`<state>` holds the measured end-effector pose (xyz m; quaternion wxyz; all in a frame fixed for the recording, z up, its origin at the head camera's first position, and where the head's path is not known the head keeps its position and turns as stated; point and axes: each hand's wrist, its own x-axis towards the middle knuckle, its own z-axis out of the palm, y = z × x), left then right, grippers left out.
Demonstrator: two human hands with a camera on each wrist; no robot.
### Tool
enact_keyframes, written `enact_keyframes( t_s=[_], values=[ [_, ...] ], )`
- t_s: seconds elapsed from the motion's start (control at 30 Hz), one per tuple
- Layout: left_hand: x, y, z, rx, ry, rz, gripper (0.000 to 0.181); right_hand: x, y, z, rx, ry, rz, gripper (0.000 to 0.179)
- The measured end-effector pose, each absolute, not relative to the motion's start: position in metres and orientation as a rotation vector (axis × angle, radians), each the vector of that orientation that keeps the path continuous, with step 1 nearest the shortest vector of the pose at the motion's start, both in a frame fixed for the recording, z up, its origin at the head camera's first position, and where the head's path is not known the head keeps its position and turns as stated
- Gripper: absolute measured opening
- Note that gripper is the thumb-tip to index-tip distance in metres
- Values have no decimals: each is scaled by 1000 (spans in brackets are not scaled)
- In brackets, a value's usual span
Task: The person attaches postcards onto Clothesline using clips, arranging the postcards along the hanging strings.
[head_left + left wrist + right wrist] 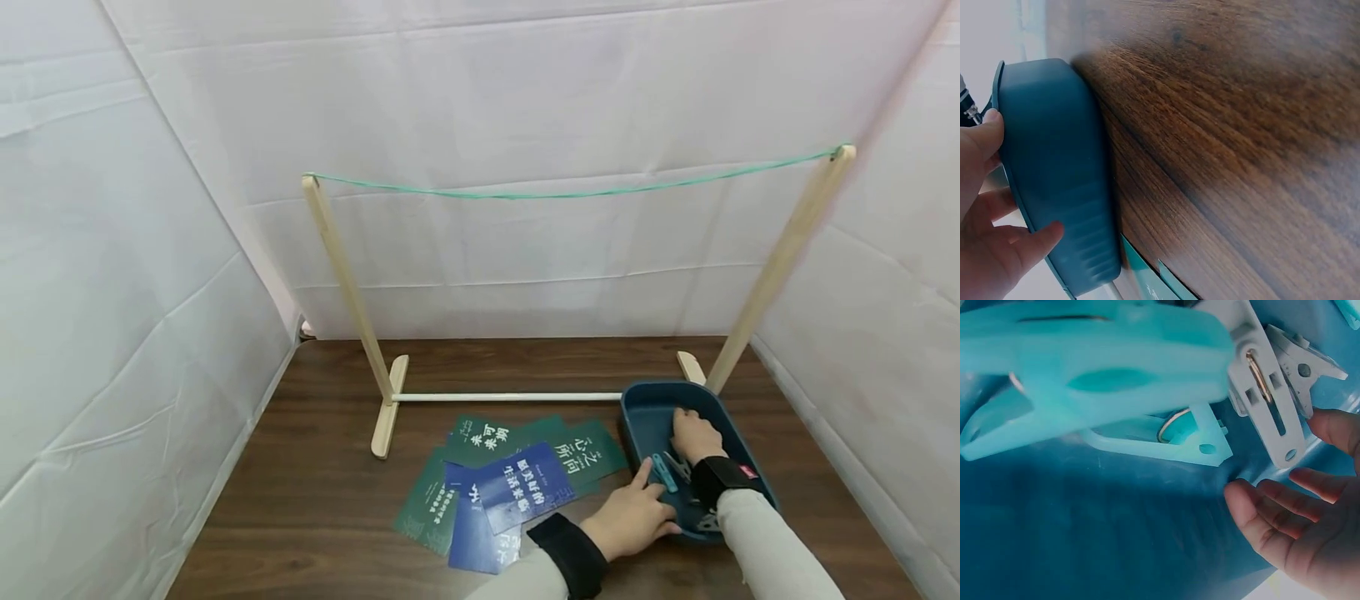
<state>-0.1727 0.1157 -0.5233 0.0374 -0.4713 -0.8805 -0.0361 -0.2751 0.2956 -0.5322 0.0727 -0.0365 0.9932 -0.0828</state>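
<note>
My left hand [633,518] is at the left side of a dark blue plastic bin [1054,156], its fingers on both sides of the rim and one fingertip on the outer wall. Inside the bin, my right hand [696,435] reaches down with fingers loosely bent and apart. In the right wrist view its uppermost fingertip meets a grey clothespin [1304,365], and nothing lies between the fingers. Another grey clothespin [1266,387] lies beside that one. Turquoise clothespins [1116,381] fill the upper left of the same view; one turquoise clothespin [663,472] shows near my left fingers.
Green cards [427,508] and blue cards [525,486] with white writing overlap left of the bin. Behind stands a wooden frame with a left post [347,287], a right post [783,267], a low white bar [510,397] and a green string [517,197]. White cloth walls surround the table [300,508].
</note>
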Motion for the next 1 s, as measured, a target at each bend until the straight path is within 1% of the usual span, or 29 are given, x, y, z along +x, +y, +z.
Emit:
enact_keyframes(
  t_s=[0.23,0.33,0.43,0.57,0.63,0.73,0.9,0.97,1.0],
  values=[
    [-172,118,-523,-1466,-2692,-116,29,-275,301,-534,-141,2992,-218,28],
    [-172,118,-523,-1461,-2695,-123,29,-275,301,-532,-142,2987,-221,29],
    [-172,118,-523,-1465,-2700,-124,30,-275,300,-529,-114,2934,-251,42],
    [-170,118,-522,-1479,-2700,-128,30,-274,298,-523,-73,2837,-304,68],
    [-170,118,-522,-1481,-2699,-129,30,-274,298,-519,-67,2801,-321,74],
    [-170,118,-521,-1473,-2695,-131,30,-273,296,-515,-73,2778,-331,72],
    [-170,119,-522,-1477,-2694,-143,30,-271,294,-515,-50,2821,-305,51],
    [-170,119,-523,-1482,-2693,-149,31,-270,292,-516,11,2850,-284,49],
    [-171,119,-523,-1482,-2697,-155,31,-269,291,-515,55,2852,-272,52]
  ],
)
